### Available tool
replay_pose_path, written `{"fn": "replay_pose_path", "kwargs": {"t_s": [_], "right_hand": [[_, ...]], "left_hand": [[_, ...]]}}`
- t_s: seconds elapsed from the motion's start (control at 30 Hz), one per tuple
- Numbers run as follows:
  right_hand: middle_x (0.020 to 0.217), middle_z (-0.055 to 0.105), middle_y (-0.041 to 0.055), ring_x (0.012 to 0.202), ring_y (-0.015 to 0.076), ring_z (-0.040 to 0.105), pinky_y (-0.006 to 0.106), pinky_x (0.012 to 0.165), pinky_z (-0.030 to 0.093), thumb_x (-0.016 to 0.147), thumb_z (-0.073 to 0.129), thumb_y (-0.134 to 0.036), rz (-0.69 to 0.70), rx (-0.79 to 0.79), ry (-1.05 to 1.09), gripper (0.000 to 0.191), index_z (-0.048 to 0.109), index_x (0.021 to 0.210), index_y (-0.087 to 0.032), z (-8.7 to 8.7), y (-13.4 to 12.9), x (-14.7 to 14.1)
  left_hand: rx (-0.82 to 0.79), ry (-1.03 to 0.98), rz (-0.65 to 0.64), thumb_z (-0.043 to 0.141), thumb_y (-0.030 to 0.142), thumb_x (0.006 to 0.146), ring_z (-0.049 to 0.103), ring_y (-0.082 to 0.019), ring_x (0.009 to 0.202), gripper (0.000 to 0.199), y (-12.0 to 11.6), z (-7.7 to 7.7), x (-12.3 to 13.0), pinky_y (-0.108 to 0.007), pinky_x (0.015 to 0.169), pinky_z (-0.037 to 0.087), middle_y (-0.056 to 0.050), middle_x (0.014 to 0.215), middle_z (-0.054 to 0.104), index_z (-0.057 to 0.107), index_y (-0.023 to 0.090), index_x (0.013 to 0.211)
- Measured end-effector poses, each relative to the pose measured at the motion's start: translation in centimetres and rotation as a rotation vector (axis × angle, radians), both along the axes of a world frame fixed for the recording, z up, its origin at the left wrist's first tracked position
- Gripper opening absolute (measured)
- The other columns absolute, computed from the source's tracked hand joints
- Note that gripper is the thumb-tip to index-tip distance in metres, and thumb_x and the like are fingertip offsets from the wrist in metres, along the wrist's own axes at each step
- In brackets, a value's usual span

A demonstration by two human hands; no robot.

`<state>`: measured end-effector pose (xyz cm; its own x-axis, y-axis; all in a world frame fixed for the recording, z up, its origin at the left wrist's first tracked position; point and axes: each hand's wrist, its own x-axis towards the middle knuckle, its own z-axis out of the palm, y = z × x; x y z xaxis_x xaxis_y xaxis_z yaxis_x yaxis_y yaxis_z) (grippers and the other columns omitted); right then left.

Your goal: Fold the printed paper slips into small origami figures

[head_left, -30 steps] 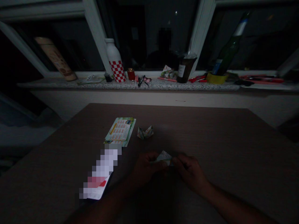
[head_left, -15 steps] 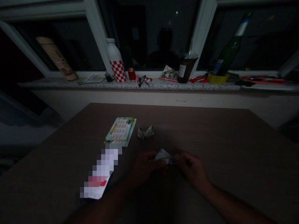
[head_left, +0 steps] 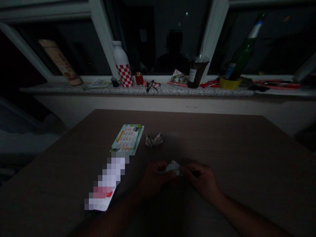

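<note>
Between my hands is a small piece of folded printed paper (head_left: pixel 173 167), its pointed top facing away from me. My left hand (head_left: pixel 155 176) pinches its left side, thumb lying across the near face. On the right edge, the thumb and fingers of my right hand (head_left: pixel 199 174) are closed on the same paper. The light is dim, so the fold lines are hard to make out. Just beyond my hands, a finished-looking folded paper shape (head_left: pixel 154 140) with two raised points rests on the table (head_left: pixel 222 141).
Left of the folded shape lies a stack of printed leaflets (head_left: pixel 127 137). Nearer me is a lit phone (head_left: pixel 105 187), its screen blurred out. Along the windowsill (head_left: pixel 98 90) stand a checkered bottle (head_left: pixel 124 70), a tan flask (head_left: pixel 60 62), a dark cup (head_left: pixel 197 74) and a green bottle (head_left: pixel 243 52).
The folded paper has shifted slightly down and right. My right hand's fingertips have moved left, further onto its right side. Both hands keep hold of it.
</note>
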<state>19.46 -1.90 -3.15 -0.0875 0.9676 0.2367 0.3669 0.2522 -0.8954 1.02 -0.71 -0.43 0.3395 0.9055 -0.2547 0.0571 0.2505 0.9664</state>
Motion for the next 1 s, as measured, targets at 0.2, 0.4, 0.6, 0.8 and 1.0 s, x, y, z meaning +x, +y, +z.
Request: {"fn": "replay_pose_path", "kwargs": {"t_s": [0.2, 0.4, 0.6, 0.8, 1.0], "right_hand": [[0.054, 0.049, -0.0021, 0.050, 0.0113, 0.046, 0.022, 0.047, 0.036, 0.086, 0.051, -0.032, 0.088, 0.002, -0.023, 0.029, 0.057, 0.062, -0.017, 0.5, -0.3, 0.1], [0.054, 0.047, -0.0024, 0.050, 0.0109, 0.044, 0.021, 0.046, 0.034, 0.089, 0.045, -0.033, 0.123, -0.014, -0.057, 0.032, 0.054, 0.063, -0.017, 0.9, -0.5, 0.1], [0.050, 0.046, -0.0031, 0.045, 0.0092, 0.041, 0.020, 0.042, 0.031, 0.088, 0.049, -0.042, 0.080, -0.151, 0.085, 0.039, 0.050, 0.058, -0.018, 0.1, -0.3, -0.2], [0.048, 0.044, -0.0039, 0.044, 0.0080, 0.037, 0.019, 0.041, 0.028, 0.085, 0.055, -0.044, 0.029, -0.193, 0.125, 0.040, 0.049, 0.056, -0.017, -0.2, -0.3, -0.3], [0.051, 0.042, -0.0046, 0.046, 0.0087, 0.037, 0.020, 0.043, 0.030, 0.081, 0.060, -0.042, -0.056, -0.135, 0.119, 0.033, 0.053, 0.060, -0.017, -0.1, -0.2, -0.4]], "left_hand": [[0.010, -0.063, -0.085, 0.073, 0.034, 0.069, 0.057, -0.012, 0.056, 0.023, 0.0, -0.4, 0.0, -0.022, 0.054, 0.041, -0.002, 0.063, 0.064, 0.065, 0.012, 0.070], [-0.052, -0.115, -0.098, 0.074, 0.033, 0.067, 0.059, -0.014, 0.055, 0.023, 0.1, -0.5, -0.1, -0.023, 0.054, 0.042, -0.003, 0.064, 0.066, 0.065, 0.012, 0.071], [-0.025, -0.058, -0.033, 0.073, 0.032, 0.068, 0.057, -0.012, 0.053, 0.022, 0.2, -0.3, -0.1, -0.023, 0.054, 0.041, -0.002, 0.061, 0.065, 0.066, 0.011, 0.070], [-0.040, -0.075, -0.008, 0.074, 0.033, 0.067, 0.058, -0.012, 0.052, 0.024, 0.1, -0.4, 0.0, -0.022, 0.053, 0.040, -0.003, 0.063, 0.066, 0.065, 0.011, 0.070], [-0.033, -0.051, 0.003, 0.073, 0.032, 0.068, 0.057, -0.012, 0.052, 0.022, 0.1, 0.0, 0.0, -0.022, 0.053, 0.040, -0.002, 0.060, 0.065, 0.065, 0.011, 0.069]]}}
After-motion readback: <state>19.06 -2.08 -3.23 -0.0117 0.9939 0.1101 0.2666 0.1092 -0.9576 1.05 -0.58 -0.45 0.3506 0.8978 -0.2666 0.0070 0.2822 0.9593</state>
